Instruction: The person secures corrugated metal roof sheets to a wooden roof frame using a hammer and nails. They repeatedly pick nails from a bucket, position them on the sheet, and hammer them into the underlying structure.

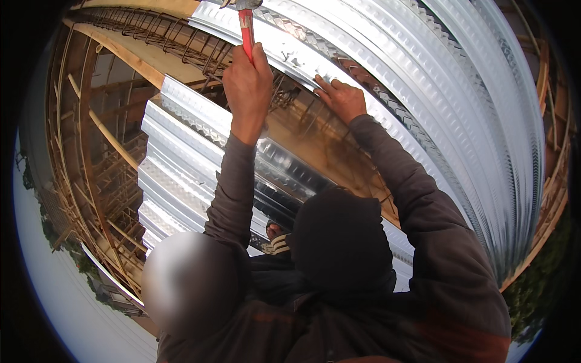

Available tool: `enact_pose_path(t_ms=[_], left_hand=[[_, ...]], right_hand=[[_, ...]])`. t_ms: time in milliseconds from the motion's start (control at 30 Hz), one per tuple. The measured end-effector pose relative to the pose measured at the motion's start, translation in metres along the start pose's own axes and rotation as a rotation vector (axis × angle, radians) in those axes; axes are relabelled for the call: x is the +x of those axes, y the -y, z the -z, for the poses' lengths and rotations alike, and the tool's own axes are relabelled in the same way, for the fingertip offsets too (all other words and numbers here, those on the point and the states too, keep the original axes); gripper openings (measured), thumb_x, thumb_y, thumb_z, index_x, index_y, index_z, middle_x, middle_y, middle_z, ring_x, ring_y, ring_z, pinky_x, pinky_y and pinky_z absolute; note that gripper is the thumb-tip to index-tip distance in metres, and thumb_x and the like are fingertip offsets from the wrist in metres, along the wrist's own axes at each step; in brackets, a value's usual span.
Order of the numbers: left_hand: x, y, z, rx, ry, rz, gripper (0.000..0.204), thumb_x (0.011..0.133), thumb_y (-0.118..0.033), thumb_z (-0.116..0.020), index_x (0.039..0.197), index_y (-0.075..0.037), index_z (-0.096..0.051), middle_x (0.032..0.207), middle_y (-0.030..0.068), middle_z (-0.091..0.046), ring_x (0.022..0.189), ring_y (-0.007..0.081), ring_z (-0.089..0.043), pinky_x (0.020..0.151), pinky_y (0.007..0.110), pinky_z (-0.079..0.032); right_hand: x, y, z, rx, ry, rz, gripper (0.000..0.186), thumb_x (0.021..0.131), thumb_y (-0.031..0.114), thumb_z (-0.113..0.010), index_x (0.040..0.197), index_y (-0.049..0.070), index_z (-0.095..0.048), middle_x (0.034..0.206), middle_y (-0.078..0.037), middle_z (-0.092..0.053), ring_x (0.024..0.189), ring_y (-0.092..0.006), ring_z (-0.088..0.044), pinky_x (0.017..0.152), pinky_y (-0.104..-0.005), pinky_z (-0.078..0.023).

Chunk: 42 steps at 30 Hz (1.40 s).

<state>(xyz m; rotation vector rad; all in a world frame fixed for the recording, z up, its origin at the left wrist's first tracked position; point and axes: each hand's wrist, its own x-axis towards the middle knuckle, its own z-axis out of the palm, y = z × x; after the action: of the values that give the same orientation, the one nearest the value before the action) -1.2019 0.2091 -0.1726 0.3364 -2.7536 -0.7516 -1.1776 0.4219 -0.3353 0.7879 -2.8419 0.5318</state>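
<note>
My left hand (248,88) is closed round the red handle of a hammer (247,27), raised upright at the top of the view; its metal head is partly cut off by the picture's edge. My right hand (342,100) lies at the near edge of a shiny corrugated metal decking sheet (387,66). Its thumb and forefinger come together on the sheet's narrow flange; whether something small is between them I cannot make out. A few small dark marks or holes (293,60) show in the flange, left of these fingers.
Another corrugated sheet (175,163) lies at lower left, beyond a gap over brown boards (327,139). A rebar cage (181,51) and timber beam (127,51) run along the far left. Wooden framing drops away at left. A foot in a striped sandal (277,242) shows below.
</note>
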Motion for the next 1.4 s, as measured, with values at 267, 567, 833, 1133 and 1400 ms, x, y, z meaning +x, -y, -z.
enact_pose_path(t_ms=[267,567,833,1133,1400], left_hand=[[-0.045,0.05,-0.034,0.229,0.334,-0.015,0.035,0.101,-0.03,-0.053,0.087,0.002,-0.056,0.067,0.0279,-0.063,0.066,0.0466,-0.065,0.061,0.055,-0.051],[-0.013,0.003,-0.007,0.06,0.218,0.045,0.037,0.101,-0.032,-0.053,0.09,0.003,-0.06,0.07,0.0284,-0.063,0.072,0.0475,-0.065,0.065,0.055,-0.048],[-0.028,0.0,0.014,-0.013,0.256,0.11,0.032,0.101,-0.028,-0.053,0.094,0.003,-0.057,0.072,0.0289,-0.063,0.069,0.0465,-0.065,0.061,0.054,-0.049],[-0.045,0.028,-0.011,0.053,0.343,0.067,0.032,0.1,-0.027,-0.054,0.089,0.002,-0.058,0.074,0.0295,-0.064,0.071,0.0495,-0.063,0.062,0.055,-0.047],[-0.028,0.002,-0.015,-0.076,-0.065,0.078,0.029,0.102,-0.025,-0.055,0.087,0.001,-0.055,0.065,0.0242,-0.061,0.064,0.0452,-0.063,0.058,0.052,-0.046]], right_hand=[[0.002,-0.001,0.003,0.031,0.15,-0.043,0.034,0.1,0.042,-0.055,0.131,0.029,-0.058,0.081,-0.005,-0.064,0.071,-0.0217,-0.068,0.054,-0.0363,-0.053],[0.002,0.005,0.008,0.029,0.164,-0.048,0.033,0.1,0.042,-0.055,0.13,0.028,-0.058,0.08,-0.004,-0.063,0.069,-0.0219,-0.067,0.054,-0.0357,-0.053],[0.0,0.0,0.002,-0.021,0.143,-0.05,0.033,0.099,0.043,-0.057,0.129,0.03,-0.059,0.079,-0.002,-0.061,0.067,-0.0194,-0.066,0.053,-0.0348,-0.053],[-0.002,-0.006,0.002,0.02,0.144,-0.057,0.035,0.098,0.042,-0.058,0.13,0.029,-0.059,0.081,-0.002,-0.063,0.069,-0.0205,-0.068,0.054,-0.0351,-0.054],[0.003,0.006,0.004,0.04,0.145,-0.035,0.035,0.099,0.042,-0.057,0.131,0.028,-0.058,0.08,-0.003,-0.064,0.07,-0.021,-0.068,0.055,-0.0366,-0.054]])
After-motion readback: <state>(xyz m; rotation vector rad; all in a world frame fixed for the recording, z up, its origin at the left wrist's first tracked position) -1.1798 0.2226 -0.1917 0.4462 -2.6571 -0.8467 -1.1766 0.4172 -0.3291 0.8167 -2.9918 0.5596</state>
